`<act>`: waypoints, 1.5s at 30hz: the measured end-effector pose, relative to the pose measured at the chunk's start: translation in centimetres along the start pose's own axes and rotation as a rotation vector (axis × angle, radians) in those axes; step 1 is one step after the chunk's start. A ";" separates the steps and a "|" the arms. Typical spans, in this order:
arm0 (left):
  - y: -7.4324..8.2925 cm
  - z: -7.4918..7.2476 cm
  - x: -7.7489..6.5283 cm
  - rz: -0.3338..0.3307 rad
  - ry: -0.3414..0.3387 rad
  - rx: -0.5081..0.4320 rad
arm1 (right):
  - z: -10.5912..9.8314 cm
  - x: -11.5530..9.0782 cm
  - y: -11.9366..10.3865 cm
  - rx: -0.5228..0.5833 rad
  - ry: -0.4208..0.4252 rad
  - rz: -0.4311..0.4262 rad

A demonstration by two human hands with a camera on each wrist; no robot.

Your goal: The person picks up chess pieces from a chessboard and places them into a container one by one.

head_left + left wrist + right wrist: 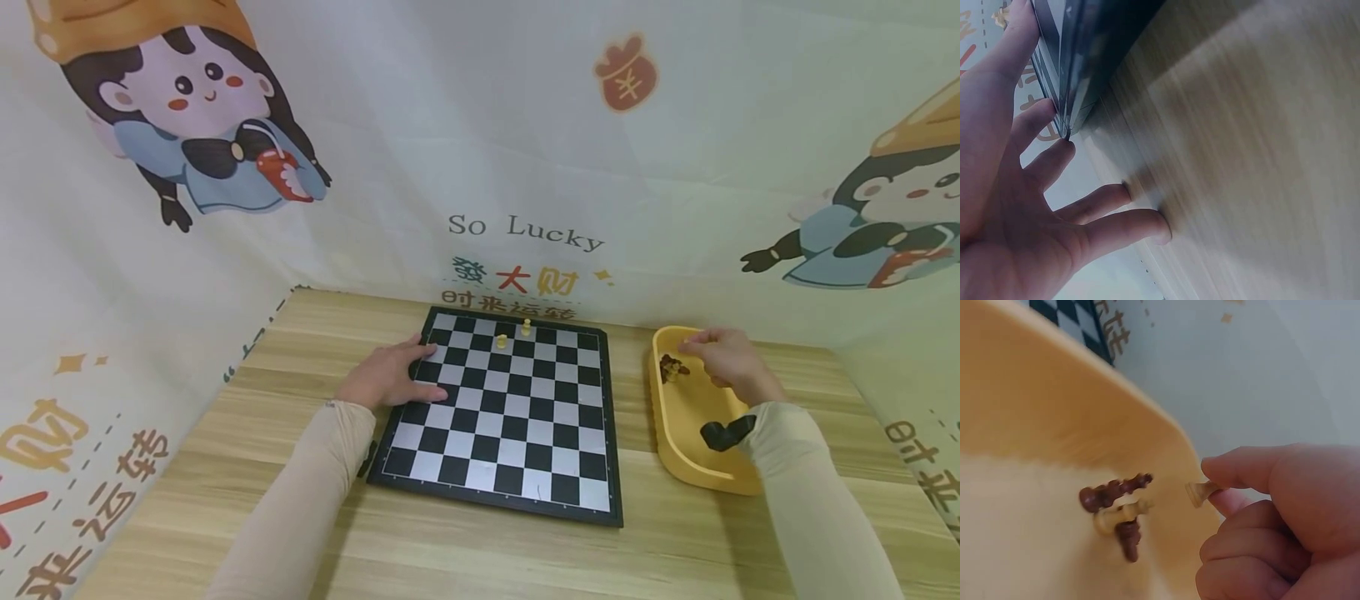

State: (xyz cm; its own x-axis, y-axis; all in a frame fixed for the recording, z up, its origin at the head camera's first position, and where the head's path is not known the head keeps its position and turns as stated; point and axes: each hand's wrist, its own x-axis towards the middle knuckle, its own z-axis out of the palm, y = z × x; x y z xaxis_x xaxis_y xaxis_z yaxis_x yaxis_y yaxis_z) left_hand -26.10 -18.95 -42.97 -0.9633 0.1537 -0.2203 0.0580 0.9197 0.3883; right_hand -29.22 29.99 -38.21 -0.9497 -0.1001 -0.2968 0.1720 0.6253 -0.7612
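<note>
My left hand (386, 375) rests at the left edge of a black-and-white chessboard (517, 408), thumb and some fingertips over the squares. In the left wrist view its fingers (1129, 228) are spread, two of them reaching the tabletop. Over the far part of a yellow tray (660, 433), my right hand (727, 358) pinches a pale chess piece (1197, 494) between thumb and finger. Two pale pieces, one chess piece (527, 327) and another chess piece (502, 341), are near the board's far side. Dark chess pieces (1110, 492) and a pale chess piece (1116, 519) lie in the tray.
The tray stands right of the board on a wood-grain table (465, 550). A printed cloth (375, 167) hangs behind the table and at both sides. A black strap piece (727, 433) sits on the right wrist, above the tray.
</note>
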 end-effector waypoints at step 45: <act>0.0 0.1 -0.2 0.013 0.019 -0.002 | 0.9 0.8 1.5 -0.040 -0.101 0.049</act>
State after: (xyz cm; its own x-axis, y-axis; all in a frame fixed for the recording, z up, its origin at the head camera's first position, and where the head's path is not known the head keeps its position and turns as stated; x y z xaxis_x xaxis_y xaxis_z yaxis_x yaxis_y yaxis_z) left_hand -25.89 -18.97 -43.02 -0.9672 0.1589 -0.1984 0.0701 0.9169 0.3928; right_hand -29.47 30.21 -40.12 -0.9090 -0.1447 -0.3909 0.2050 0.6614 -0.7215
